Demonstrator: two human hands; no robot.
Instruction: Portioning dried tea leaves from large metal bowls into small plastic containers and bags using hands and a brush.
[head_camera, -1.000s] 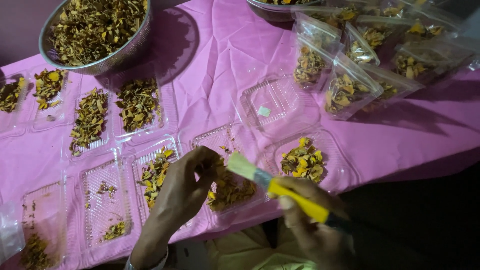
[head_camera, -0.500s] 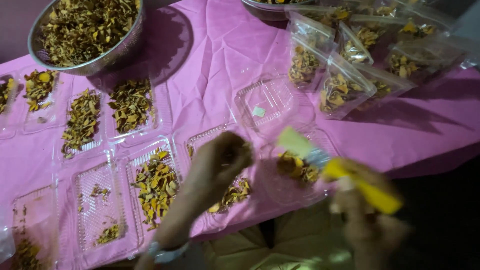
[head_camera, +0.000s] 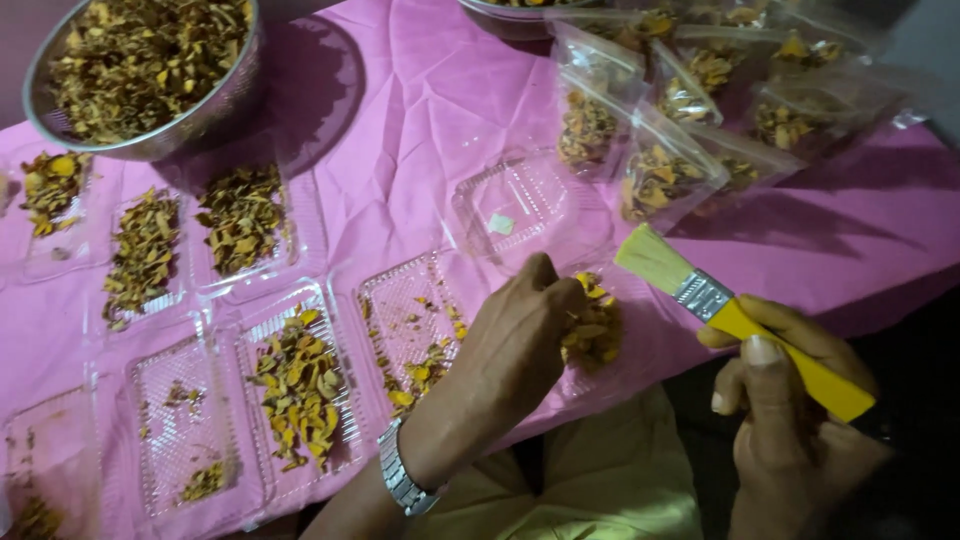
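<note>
across the tabletop's wrinkled pink cloth (head_camera: 420, 110) lie rows of clear ribbed plastic trays (head_camera: 290, 400), some heaped with dried yellow-brown petal pieces (head_camera: 296, 385), others nearly bare. at the far left stands a round steel bowl (head_camera: 150, 140) full of the same dried stuff, and at the far right a cluster of clear plastic bags (head_camera: 660, 170) already filled with it. nearer, the left hand (head_camera: 515, 345), a metal watch at its wrist, rests over a small heap of petals (head_camera: 592, 325) in a tray at the tabletop's near edge; its fingers curl down into the heap, though what they pinch i cannot tell. the right hand (head_camera: 790, 420) has its fingers wrapped around the yellow handle of a flat paintbrush (head_camera: 735, 320), pale bristles pointing up and left, just beside that heap. the petals look light, brittle and crumbly, best gathered loosely; the brush is stiff and light, well held on its handle.
</note>
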